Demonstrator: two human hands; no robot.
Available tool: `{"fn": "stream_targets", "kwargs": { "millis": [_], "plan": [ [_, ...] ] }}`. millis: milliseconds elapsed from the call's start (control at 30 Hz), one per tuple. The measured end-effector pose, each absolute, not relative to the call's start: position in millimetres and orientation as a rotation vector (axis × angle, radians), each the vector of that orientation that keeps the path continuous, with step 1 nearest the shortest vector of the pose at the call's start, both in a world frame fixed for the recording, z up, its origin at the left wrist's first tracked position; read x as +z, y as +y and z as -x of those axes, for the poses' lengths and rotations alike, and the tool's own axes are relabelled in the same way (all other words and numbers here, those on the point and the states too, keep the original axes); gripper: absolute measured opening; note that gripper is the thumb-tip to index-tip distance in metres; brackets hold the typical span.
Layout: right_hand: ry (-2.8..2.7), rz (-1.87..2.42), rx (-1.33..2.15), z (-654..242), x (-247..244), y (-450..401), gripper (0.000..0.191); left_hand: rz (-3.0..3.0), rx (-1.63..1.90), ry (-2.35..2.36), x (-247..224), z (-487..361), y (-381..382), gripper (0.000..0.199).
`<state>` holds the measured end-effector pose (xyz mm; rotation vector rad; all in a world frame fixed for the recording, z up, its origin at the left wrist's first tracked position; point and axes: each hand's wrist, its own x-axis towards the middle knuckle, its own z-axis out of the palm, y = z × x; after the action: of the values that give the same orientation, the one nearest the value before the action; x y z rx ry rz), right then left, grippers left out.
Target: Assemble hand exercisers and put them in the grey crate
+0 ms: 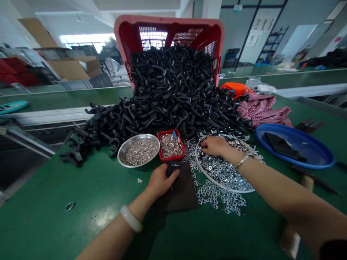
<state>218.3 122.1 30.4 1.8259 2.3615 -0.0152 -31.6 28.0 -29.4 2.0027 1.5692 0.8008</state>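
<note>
My left hand (159, 182) grips a small black plastic part (172, 166) above a dark flat pad (180, 196). The part's full shape is hidden by my fingers. Over a round white-rimmed tray (205, 174) of shiny metal nuts (223, 173), my right hand (216, 145) reaches in with its fingertips pressed together. Whatever those fingertips hold is too small to make out. Loose nuts (214, 193) spill across the tray's near side. Left of the tray stand a red basket (185, 152) of metal pins and a steel bowl (121, 157) of small metal pieces.
A tipped red crate (169, 21) pours a large heap of black plastic parts (168, 97) onto the green table (103, 187). At right are a blue tray (320, 159) with a dark flat object, and a checkered cloth (267, 110). A metal ring (69, 206) lies at left.
</note>
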Motion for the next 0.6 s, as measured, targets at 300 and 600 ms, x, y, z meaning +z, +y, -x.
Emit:
{"fn": "stream_targets", "kwargs": {
  "millis": [300, 600],
  "plan": [
    [2.346, -1.776, -0.177, -236, 37, 129, 0.026, -1.981, 1.015, 1.66, -57, 54, 1, 0.031],
    [2.155, -2.307, -0.081, -310, 32, 162, 0.034, -1.98, 1.057, 1.721, -54, 43, -6, 0.031]
  ]
}}
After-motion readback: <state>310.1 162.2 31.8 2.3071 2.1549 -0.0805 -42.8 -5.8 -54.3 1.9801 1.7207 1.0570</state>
